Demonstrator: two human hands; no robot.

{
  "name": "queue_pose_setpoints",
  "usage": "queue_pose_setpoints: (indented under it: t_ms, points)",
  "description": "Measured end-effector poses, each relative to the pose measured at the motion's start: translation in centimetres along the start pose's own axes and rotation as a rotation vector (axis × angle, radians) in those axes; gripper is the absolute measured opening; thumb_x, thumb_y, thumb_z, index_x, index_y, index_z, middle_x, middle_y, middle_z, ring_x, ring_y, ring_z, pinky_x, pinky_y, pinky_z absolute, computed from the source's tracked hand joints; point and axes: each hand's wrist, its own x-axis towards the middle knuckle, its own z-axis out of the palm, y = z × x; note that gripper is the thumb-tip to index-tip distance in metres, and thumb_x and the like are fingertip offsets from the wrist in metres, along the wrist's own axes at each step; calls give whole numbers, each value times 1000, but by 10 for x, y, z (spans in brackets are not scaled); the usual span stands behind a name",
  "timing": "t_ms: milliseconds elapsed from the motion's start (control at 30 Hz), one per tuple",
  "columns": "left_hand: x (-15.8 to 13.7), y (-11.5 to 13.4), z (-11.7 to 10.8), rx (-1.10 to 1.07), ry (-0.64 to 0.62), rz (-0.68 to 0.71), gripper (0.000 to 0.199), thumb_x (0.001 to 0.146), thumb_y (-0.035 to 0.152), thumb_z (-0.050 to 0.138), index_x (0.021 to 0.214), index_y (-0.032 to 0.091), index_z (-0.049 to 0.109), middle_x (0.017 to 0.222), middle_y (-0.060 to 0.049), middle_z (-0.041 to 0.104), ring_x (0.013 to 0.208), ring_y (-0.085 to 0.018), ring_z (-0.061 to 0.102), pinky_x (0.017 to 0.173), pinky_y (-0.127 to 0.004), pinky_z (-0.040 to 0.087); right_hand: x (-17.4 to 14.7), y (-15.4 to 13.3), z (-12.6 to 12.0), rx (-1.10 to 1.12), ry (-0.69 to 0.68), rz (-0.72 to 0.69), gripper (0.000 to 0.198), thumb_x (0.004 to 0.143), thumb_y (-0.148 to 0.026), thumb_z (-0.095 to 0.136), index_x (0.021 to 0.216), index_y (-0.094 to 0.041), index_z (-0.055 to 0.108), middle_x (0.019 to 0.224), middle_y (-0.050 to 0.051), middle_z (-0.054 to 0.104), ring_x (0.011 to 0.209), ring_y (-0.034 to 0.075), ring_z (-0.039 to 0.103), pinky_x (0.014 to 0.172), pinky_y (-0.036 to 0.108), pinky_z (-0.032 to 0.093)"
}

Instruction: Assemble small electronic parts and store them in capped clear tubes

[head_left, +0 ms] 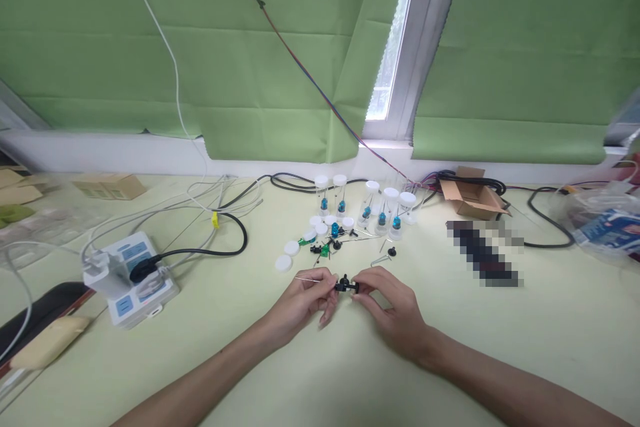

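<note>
Near the middle of the table, a small black plastic fitting [345,284] is pinched between both hands. My left hand [313,293] grips its left end, and a thin metal rod [307,279] sticks out leftward from those fingers. The fitting's right end, a flat black disc, is between the thumb and fingertips of my right hand [393,303]. Just beyond lie loose small parts: a black cap [392,251], metal pins [381,259], green pieces [325,251], a blue piece [335,229] and several white lids [284,263].
Several clear tubes [367,210] with white caps and blue parts inside stand behind the loose parts. On the left is a power strip [135,273] with plugs and cables. An open cardboard box [473,197] sits at back right, near a pixelated dark object [483,253] and a plastic bag [607,220].
</note>
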Motion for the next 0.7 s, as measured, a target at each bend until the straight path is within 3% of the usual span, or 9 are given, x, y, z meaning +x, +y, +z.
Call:
queue_pose_setpoints:
  t_ms: [300,500,700]
  points:
    - [-1,0,0,19,-1,9,29,86,36,69,70,14,58,66,-2,59,50,-11,54,46,-25,42,-1,-1,1,4,-14,47,12,95,-20,56,104,-20,64,86,6,70,71,17,66,64,28,57]
    - [0,-2,-1,35,-7,11,27,87,34,68,71,14,59,66,-3,60,52,-12,54,46,-24,42,-4,3,1,47,-100,198,15,96,-20,51,104,-18,63,76,3,68,61,14,63,50,21,50]
    - [-1,0,0,36,11,-26,29,86,34,69,69,13,59,67,-5,61,52,-11,54,46,-24,42,-4,1,0,86,-138,249,17,97,-19,46,101,-18,63,70,1,64,59,13,60,49,20,47]
